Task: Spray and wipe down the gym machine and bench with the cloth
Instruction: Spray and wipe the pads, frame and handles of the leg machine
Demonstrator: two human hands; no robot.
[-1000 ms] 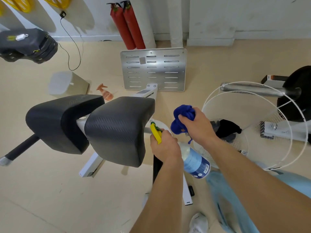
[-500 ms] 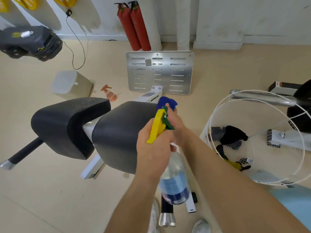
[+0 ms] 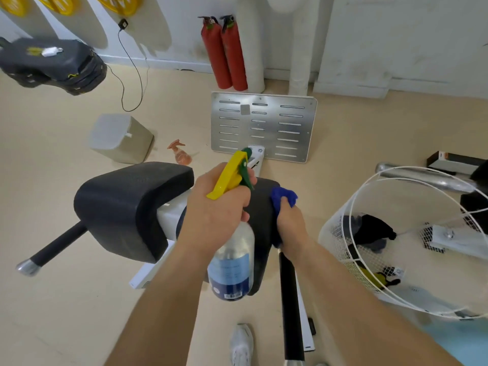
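Blue crumpled cloth clutched in your right hand, touching one of two black pads; left hand grips one yellow-trigger spray bottle.

Two extinguishers stand far beyond the left hand. A bin and an orange bottle lie beyond it, leftward. A wire basket sits just right of the right hand.
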